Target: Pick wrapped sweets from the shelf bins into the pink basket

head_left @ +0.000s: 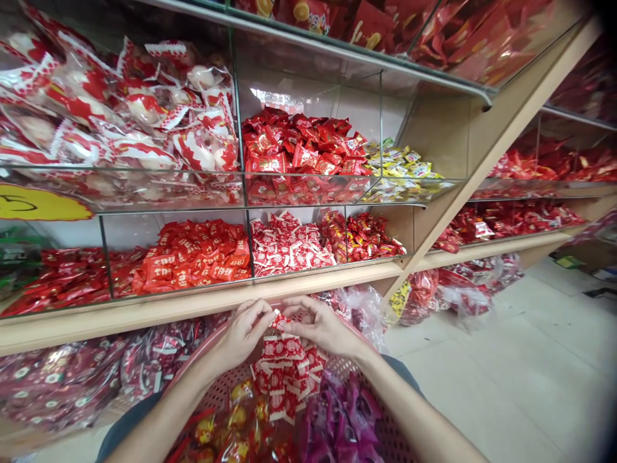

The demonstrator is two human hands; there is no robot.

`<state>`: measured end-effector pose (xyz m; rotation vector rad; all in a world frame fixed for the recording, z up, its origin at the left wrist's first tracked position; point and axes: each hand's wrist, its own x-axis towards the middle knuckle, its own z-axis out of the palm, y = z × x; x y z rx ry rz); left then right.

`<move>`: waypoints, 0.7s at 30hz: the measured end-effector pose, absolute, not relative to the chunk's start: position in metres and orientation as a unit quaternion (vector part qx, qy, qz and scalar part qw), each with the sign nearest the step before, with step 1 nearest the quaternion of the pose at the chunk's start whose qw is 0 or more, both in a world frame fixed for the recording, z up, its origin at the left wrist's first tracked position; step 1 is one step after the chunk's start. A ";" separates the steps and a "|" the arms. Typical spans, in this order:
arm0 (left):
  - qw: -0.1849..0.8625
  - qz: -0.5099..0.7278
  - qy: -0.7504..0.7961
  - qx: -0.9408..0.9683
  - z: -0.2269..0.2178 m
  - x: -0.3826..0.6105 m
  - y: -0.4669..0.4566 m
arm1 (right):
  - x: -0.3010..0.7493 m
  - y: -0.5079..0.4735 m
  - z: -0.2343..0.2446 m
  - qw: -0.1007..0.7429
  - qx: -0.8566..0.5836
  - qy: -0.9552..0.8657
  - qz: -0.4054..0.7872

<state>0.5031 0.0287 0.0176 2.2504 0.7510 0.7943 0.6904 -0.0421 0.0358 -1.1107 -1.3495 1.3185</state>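
At ten o'clock a glass bin [120,193] holds big white-and-red packets [144,122]. At twelve o'clock, red packets [299,151] fill the next bin, with yellow packets [400,167] just beside them toward one o'clock. At nine o'clock a yellow sign [38,204] sticks to the glass. Below it, a wooden shelf [193,305] carries red sweets [193,257] and, beside them near the centre, red-and-white sweets [289,247]. Clear bags [72,379] lie under the shelf at eight o'clock. Pale floor [520,360] spreads at four o'clock.
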 end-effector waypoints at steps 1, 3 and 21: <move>0.305 0.295 0.285 0.859 0.017 0.503 0.028 | 0.688 -0.042 0.036 0.467 -0.445 -0.558 0.523; 0.290 0.288 0.284 0.867 0.017 0.504 0.027 | 0.685 -0.042 0.038 0.468 -0.446 -0.580 0.496; 0.260 0.300 0.303 0.866 0.021 0.504 0.024 | 0.703 -0.073 -0.011 0.074 -0.728 -0.665 0.153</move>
